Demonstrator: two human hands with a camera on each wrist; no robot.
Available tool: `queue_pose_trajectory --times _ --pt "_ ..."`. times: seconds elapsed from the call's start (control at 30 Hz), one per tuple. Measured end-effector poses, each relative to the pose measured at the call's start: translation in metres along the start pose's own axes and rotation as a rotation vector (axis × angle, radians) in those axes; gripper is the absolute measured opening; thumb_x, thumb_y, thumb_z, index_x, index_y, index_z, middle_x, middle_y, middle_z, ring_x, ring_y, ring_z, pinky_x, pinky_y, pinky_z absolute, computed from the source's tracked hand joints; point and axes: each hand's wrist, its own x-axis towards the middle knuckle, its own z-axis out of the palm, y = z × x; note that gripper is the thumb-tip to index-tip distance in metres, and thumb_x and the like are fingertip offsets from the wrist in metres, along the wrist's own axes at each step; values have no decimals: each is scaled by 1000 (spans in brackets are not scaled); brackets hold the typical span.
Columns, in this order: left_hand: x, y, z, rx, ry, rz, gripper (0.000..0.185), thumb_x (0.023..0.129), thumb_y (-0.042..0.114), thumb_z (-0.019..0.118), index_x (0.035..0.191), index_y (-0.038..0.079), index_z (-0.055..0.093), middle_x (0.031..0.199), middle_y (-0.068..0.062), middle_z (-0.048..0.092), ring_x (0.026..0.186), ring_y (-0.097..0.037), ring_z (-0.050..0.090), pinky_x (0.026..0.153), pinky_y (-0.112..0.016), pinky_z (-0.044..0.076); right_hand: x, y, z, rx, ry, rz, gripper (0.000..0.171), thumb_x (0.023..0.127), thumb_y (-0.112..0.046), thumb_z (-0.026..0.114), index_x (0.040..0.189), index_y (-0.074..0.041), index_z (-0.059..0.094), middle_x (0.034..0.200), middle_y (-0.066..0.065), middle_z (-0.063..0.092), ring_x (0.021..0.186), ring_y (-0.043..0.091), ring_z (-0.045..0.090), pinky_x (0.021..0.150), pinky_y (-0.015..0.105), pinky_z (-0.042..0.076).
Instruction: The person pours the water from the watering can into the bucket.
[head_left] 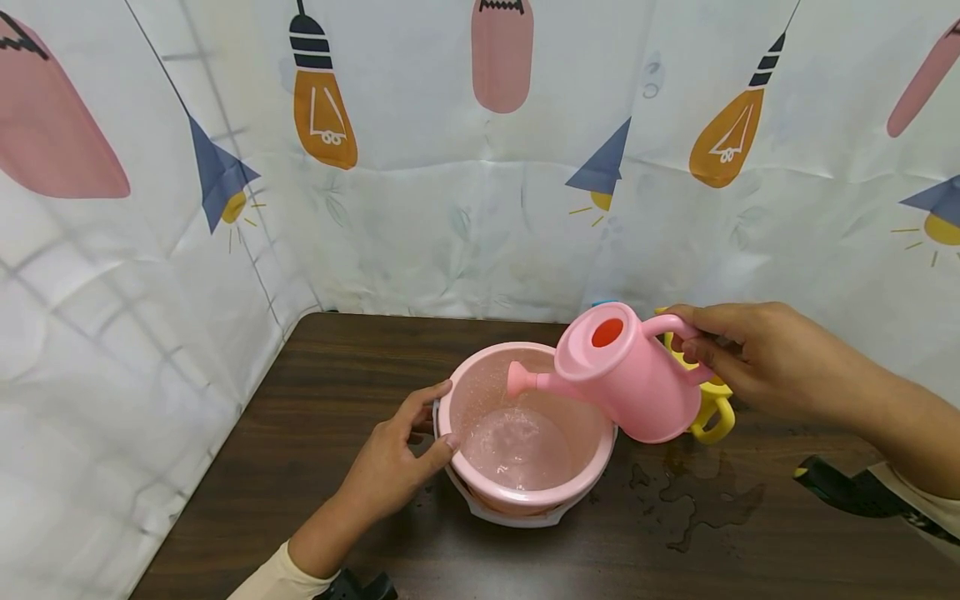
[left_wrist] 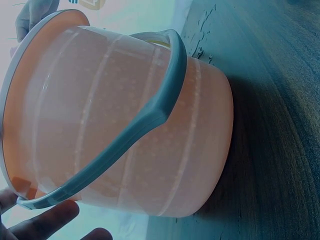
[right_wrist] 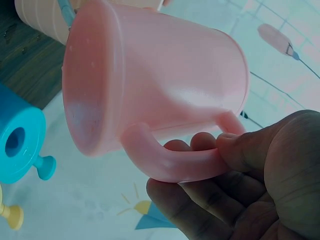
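Note:
A pink bucket (head_left: 527, 495) stands upright on the dark wooden table, with water (head_left: 517, 450) rippling in its bottom. My left hand (head_left: 393, 458) holds the bucket's left rim, thumb over the edge and fingers on the outside. The grey handle (left_wrist: 145, 120) hangs down against the bucket's wall. Above the right side of the rim, my right hand (head_left: 757, 354) grips a pink watering can (head_left: 637, 387) by its handle, fingers and thumb curled round it. The can tilts left, and its spout head (head_left: 519, 379) is over the bucket's opening with thin streams falling from it.
Behind the pink can stands a yellow watering can (head_left: 716, 417), partly hidden. A blue watering can (right_wrist: 22, 135) shows in the right wrist view. Spilled water (head_left: 712, 504) lies on the table (head_left: 360, 350) right of the bucket. A patterned curtain (head_left: 450, 225) hangs behind.

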Motion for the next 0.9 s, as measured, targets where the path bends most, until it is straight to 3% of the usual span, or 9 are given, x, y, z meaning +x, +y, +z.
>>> queue_pose_trajectory --times 0.9 --pt "0 0 1 -10 -1 -11 59 95 29 70 150 30 47 115 3 73 100 -8 69 87 -49 54 2 -1 -1 -37 -11 1 49 83 9 77 123 -19 71 92 -15 66 75 0 66 65 14 52"
